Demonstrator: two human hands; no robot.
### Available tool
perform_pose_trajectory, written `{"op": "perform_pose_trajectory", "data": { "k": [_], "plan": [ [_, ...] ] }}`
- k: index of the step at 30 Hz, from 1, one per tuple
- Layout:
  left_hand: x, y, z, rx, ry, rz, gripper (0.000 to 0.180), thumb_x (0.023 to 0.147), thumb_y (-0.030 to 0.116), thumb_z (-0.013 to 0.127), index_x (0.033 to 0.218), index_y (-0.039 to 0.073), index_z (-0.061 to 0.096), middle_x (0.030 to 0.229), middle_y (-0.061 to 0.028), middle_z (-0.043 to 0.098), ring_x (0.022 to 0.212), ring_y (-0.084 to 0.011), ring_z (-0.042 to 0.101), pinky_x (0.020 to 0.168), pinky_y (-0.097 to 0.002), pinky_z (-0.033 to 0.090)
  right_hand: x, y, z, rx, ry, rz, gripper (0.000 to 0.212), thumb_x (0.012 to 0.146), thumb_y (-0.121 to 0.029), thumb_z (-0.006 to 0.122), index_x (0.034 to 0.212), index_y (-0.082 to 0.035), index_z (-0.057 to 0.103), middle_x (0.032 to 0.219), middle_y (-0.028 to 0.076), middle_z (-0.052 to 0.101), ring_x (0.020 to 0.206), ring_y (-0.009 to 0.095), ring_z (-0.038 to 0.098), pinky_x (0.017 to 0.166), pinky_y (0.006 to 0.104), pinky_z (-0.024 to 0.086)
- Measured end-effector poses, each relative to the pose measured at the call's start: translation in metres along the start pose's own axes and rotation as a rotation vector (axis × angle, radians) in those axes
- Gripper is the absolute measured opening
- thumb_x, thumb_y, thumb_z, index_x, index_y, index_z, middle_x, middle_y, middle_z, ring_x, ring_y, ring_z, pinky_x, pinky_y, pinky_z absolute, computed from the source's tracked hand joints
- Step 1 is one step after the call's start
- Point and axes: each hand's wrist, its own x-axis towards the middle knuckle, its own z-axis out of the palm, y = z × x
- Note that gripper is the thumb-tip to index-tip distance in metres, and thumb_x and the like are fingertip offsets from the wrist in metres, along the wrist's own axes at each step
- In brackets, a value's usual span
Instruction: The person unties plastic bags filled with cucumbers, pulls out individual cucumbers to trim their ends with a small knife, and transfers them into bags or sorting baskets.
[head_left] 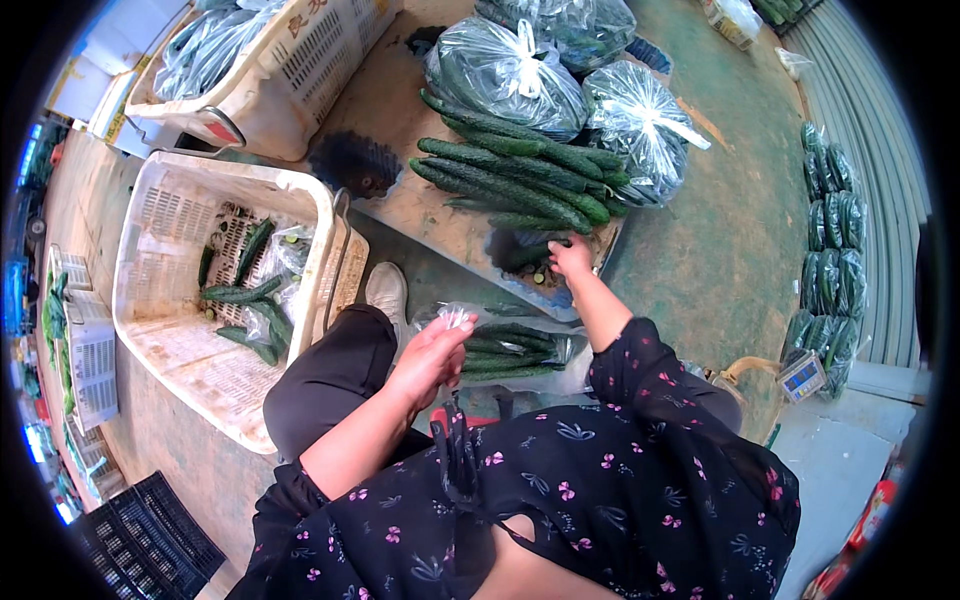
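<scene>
My left hand [435,352] is closed in a pinch on the edge of a clear plastic bag [575,352]. Several cucumbers [500,350] lie inside that bag, close in front of my lap. Further out, my right hand [572,258] reaches to the near corner of a low board, fingers curled around the end of a dark green cucumber [525,256]; part of the grip is hidden. Just beyond it, a pile of long cucumbers [515,175] is stacked on the board [440,225].
Tied clear bags of cucumbers [500,85] stand behind the pile. At left, a dirty white crate [225,180] holds a few cucumbers and plastic; another crate [320,75] stands beyond. Bagged cucumbers [830,250] line the right wall, near a digital scale [800,375]. A black crate [150,540] sits lower left.
</scene>
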Motion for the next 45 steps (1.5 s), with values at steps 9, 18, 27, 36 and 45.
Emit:
{"op": "perform_pose_trajectory", "data": {
  "k": [9,18,27,36,45],
  "plan": [
    [0.004,-0.004,-0.006,-0.009,-0.004,0.052,0.043,0.082,0.036,0.054,0.113,0.008,0.048,0.053,0.0012,0.039,0.042,-0.0074,0.033,0.039,-0.0228,0.030,-0.092,-0.014,-0.079,0.842,-0.388,-0.072,0.019,0.082,-0.013,0.053,0.099,-0.007,0.046,0.092,0.012,0.057,0.085,0.026,0.057,0.077,0.0428,0.048],
    [0.012,-0.008,-0.014,-0.087,-0.063,0.062,0.037,0.083,0.037,0.051,0.107,0.010,0.050,0.056,0.0004,0.042,0.043,-0.0076,0.036,0.041,-0.0226,0.032,-0.145,-0.017,-0.072,1.253,-0.890,0.039,0.030,0.082,-0.022,0.050,0.100,0.001,0.053,0.095,0.015,0.060,0.089,0.028,0.057,0.087,0.0439,0.043],
    [0.005,-0.007,-0.015,0.035,-0.100,0.157,0.035,0.080,0.037,0.056,0.101,0.010,0.050,0.059,0.0009,0.044,0.047,-0.0071,0.039,0.043,-0.0223,0.033,-0.174,-0.003,-0.049,1.252,-0.824,0.167,0.027,0.083,-0.022,0.049,0.098,-0.001,0.054,0.090,0.012,0.060,0.086,0.025,0.057,0.085,0.0423,0.044],
    [0.015,-0.017,-0.021,0.041,0.073,0.223,0.032,0.075,0.039,0.060,0.082,0.008,0.057,0.065,0.0022,0.051,0.049,-0.0081,0.041,0.043,-0.0231,0.033,-0.220,-0.005,-0.003,0.806,-1.122,0.558,0.030,0.086,-0.030,0.048,0.097,-0.002,0.050,0.085,0.015,0.059,0.077,0.026,0.059,0.081,0.0459,0.046],
    [0.011,-0.006,-0.014,0.205,0.317,0.291,0.034,0.075,0.037,0.062,0.075,0.003,0.056,0.060,-0.0020,0.053,0.044,-0.0089,0.043,0.040,-0.0236,0.033,-0.085,-0.007,-0.069,-0.819,-0.013,-0.516,0.042,0.071,-0.029,0.063,0.107,-0.013,0.051,0.091,0.018,0.059,0.084,0.032,0.058,0.077,0.0372,0.046]
  ]
}}
